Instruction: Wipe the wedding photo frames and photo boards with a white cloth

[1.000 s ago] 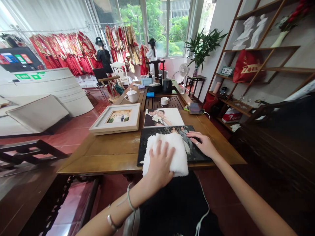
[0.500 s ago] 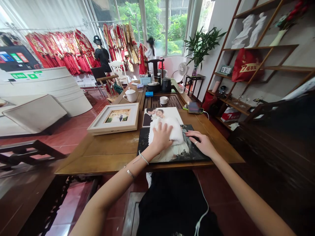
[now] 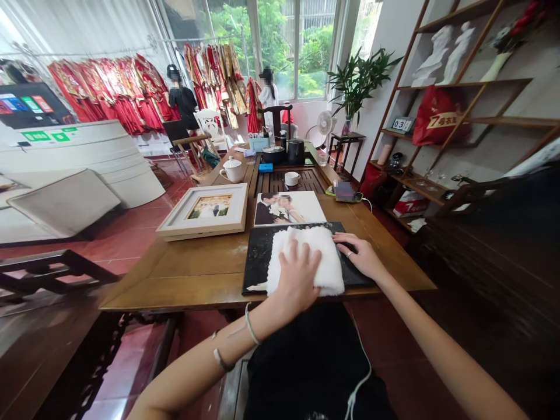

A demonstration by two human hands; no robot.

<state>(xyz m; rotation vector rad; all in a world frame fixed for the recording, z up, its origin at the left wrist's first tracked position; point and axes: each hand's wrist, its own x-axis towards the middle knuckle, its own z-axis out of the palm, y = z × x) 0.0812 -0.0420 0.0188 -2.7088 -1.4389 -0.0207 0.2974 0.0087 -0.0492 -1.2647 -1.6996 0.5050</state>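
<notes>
My left hand point(image 3: 300, 274) lies spread on a folded white towel point(image 3: 328, 262), pressing it against a dark photo panel point(image 3: 258, 256) at the table's near edge. The towel covers most of the panel's picture. My right hand point(image 3: 359, 255) rests with outstretched fingers on the panel's right side, its fingertips at the towel's edge. Just beyond the panel lies a wedding photo print point(image 3: 306, 204) of a couple. To the left, a pale wooden picture frame point(image 3: 175, 219) holds a small photo.
A lidded white cup point(image 3: 231, 170), a small white cup point(image 3: 291, 178), a black kettle point(image 3: 296, 151) and a phone point(image 3: 345, 191) with a cable stand farther along the wooden table point(image 3: 184, 274). Shelves point(image 3: 464, 119) are at right. Two people are by hanging red garments at the back.
My left hand has drawn the towel toward me and slightly right, uncovering the wedding print and covering more of the panel's lower part. My right hand stays nearly in place.
</notes>
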